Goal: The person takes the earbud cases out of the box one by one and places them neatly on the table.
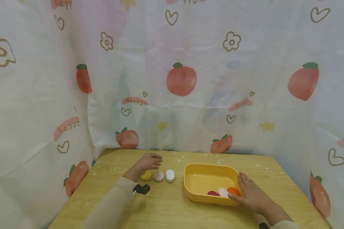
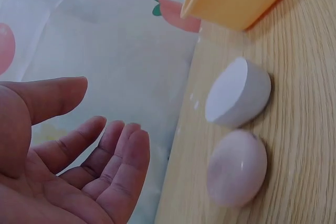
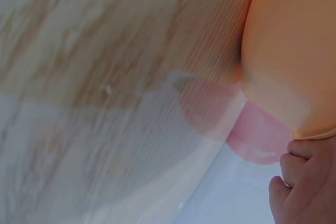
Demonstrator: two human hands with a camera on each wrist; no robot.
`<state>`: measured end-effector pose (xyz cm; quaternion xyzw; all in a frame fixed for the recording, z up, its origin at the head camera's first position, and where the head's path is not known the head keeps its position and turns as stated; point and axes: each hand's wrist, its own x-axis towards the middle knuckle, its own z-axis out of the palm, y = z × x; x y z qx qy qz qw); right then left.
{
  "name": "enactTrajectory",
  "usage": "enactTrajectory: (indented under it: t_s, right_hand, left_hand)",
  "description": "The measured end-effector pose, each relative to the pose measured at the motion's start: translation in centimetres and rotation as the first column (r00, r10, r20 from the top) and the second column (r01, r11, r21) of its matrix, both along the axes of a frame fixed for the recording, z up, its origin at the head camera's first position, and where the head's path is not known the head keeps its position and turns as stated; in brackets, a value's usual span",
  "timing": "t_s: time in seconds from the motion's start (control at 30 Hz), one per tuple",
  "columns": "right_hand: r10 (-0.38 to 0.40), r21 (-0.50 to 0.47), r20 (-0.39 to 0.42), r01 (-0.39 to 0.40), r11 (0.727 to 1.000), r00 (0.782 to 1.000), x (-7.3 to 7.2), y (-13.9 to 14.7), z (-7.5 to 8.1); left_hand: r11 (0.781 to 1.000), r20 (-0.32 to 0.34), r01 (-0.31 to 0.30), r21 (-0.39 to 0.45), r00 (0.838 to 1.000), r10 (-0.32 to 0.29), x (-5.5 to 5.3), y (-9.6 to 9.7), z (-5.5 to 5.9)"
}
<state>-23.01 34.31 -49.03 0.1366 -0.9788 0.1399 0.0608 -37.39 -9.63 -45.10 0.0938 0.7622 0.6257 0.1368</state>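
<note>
My left hand [image 1: 149, 161] hovers above the table's left part, empty, its fingers loosely bent and the thumb apart. Just below it lie a yellow round piece [image 1: 146, 176], partly hidden by the wrist, and a pale pink rounded piece [image 2: 237, 168]. Beside the pink one is a white oval block [image 2: 242, 94] with a flat face. My right hand [image 1: 253, 194] rests on the right end of a yellow plastic bin [image 1: 202, 197], fingers along the side rim and thumb across the front rim. Inside sit dark red [image 1: 213, 193], pale pink [image 1: 223, 192] and orange [image 1: 233, 191] pieces, partly hidden by the front wall.
The wooden table [image 1: 166, 213] has small white specks near its back edge. A white curtain [image 1: 200, 127] printed with fruit, hearts and flowers encloses the back and both sides. A dark wrist strap [image 1: 142, 189] is on the left forearm.
</note>
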Motion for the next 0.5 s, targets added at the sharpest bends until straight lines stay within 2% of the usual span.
enactTrajectory:
  t_s: [0.23,0.5]
  right_hand:
    - [0.012,0.017,0.003,-0.013,1.0,1.0,-0.2,0.2,-0.5]
    - [0.022,0.033,0.0,-0.022,0.999,1.0,-0.2,0.2,0.0]
  left_hand:
    - [0.999,0.002,0.042,0.031,0.999,-0.042,-0.2,2.1,-0.2]
    - [0.99,0.022,0.121,0.069,0.992,-0.123,0.1,4.6,0.2]
